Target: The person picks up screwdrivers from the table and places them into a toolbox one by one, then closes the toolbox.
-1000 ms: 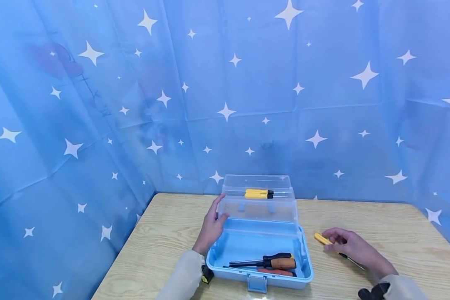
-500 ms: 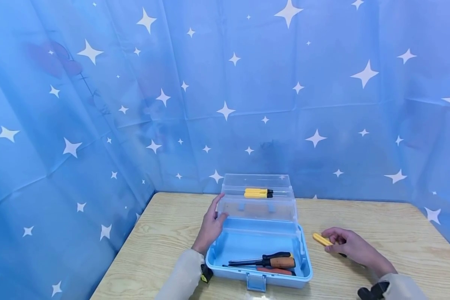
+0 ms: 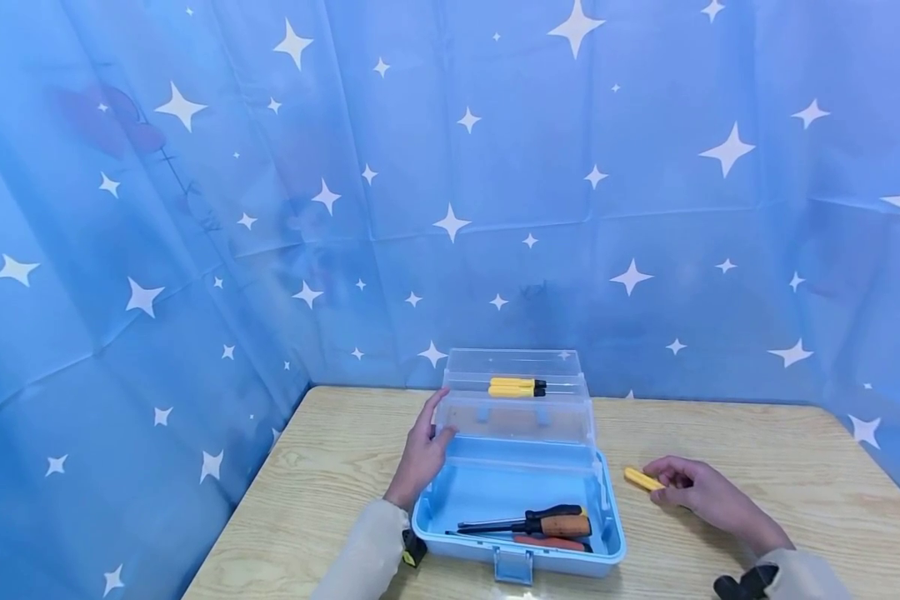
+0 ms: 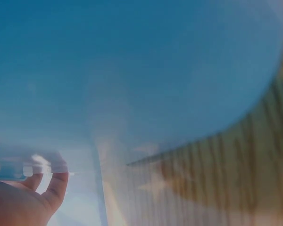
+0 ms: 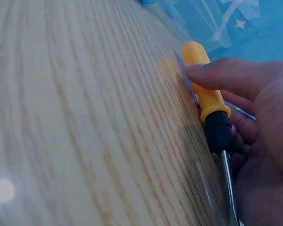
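A yellow-handled screwdriver (image 5: 208,96) with a black collar and metal shaft is pinched between the thumb and fingers of my right hand (image 3: 708,493), low over the table right of the toolbox. In the head view only its yellow handle end shows; the hand hides the rest. My left hand (image 3: 418,457) grips the left edge of the raised clear plastic lid section (image 3: 506,422) of a light blue toolbox (image 3: 461,483). Two yellow-handled screwdrivers (image 3: 512,387) lie in the clear upper part. Inside the blue base are a wooden-handled screwdriver (image 3: 567,526), a black-handled tool (image 3: 558,511) and a red-handled one (image 3: 540,542).
The toolbox stands on a wood-grain table (image 3: 330,467), its blue latch (image 3: 513,567) hanging at the front. A blue curtain (image 3: 390,275) with white stars hangs behind and to the left. A black wrist device (image 3: 750,582) sits by the right sleeve.
The screwdriver in my right hand has turned slightly, so its shaft has gone out of sight behind the hand in the head view. My left hand stays at the lid edge.
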{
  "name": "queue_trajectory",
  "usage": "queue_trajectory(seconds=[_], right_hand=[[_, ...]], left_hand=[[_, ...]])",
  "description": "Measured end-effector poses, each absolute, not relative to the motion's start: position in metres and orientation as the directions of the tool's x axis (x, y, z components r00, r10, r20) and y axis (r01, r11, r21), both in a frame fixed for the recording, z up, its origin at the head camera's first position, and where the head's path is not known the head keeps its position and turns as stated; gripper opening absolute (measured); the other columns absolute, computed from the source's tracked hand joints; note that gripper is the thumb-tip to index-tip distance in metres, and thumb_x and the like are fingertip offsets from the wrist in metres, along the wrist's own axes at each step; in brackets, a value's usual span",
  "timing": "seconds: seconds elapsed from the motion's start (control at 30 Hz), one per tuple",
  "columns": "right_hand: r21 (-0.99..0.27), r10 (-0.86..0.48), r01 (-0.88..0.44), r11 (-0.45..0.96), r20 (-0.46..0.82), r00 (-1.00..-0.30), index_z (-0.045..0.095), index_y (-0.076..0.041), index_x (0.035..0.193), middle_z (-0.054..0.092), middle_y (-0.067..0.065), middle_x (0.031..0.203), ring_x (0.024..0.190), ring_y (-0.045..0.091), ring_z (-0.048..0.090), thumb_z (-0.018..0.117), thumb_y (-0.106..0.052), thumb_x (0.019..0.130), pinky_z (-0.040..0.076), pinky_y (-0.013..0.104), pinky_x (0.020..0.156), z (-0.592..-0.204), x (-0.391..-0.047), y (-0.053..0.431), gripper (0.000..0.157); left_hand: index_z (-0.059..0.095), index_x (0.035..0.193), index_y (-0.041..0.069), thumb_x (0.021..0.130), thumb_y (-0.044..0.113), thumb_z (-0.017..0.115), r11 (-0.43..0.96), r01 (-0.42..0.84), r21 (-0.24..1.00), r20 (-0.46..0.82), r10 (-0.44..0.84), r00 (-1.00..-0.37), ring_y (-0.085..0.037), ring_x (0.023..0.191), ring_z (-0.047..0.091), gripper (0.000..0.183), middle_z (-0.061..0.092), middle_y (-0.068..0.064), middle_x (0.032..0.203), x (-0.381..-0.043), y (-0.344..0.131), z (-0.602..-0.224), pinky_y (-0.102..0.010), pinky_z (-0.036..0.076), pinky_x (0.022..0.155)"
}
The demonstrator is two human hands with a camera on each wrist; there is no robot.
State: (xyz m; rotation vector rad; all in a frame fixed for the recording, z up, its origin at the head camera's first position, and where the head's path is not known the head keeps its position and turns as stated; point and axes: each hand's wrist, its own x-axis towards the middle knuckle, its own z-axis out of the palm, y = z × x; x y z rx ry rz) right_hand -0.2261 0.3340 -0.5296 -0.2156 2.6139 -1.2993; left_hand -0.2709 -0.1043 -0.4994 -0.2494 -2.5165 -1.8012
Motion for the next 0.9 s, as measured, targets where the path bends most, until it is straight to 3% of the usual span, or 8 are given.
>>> queue_trajectory(seconds=[0.4,0.7,0.9], right_hand=[[-0.796,-0.205,-0.040,0.605,-0.107,-0.973,0.063,-0.003,0.125,0.061,0.008,0.102,0.083,0.011,0.051,0.070,-0.030,0.091,0.046,0.025,0.066,-0.5291,-0.2255,0.3375,0.045],[-0.828,-0.165,0.034,0.560,-0.152,-0.975,0.061,0.000,0.129,0.064,0.012,0.115,0.088,0.015,0.054,0.065,-0.024,0.096,0.048,0.027,0.065,-0.5248,-0.2236,0.3394,0.041],[-0.810,-0.122,0.059,0.583,-0.159,-0.980,0.060,0.000,0.131,0.064,0.013,0.119,0.095,0.017,0.056,0.065,-0.031,0.096,0.048,0.028,0.068,-0.5237,-0.2247,0.3384,0.047]], left_hand=[[0.029,0.148,0.053,0.105,0.026,0.047,0.310,0.154,0.938,0.126,0.108,-0.986,-0.027,0.128,0.055,0.054,0.041,0.007,0.154,-0.2708,-0.1045,-0.4987,-0.056,0.048,0.101],[0.029,0.147,0.055,0.104,0.026,0.047,0.315,0.149,0.937,0.124,0.101,-0.987,-0.026,0.130,0.054,0.054,0.039,0.009,0.155,-0.2715,-0.1035,-0.4991,-0.056,0.047,0.103],[0.029,0.146,0.056,0.104,0.026,0.047,0.309,0.146,0.940,0.122,0.096,-0.988,-0.024,0.125,0.057,0.055,0.042,0.009,0.153,-0.2716,-0.1042,-0.5006,-0.055,0.049,0.101]])
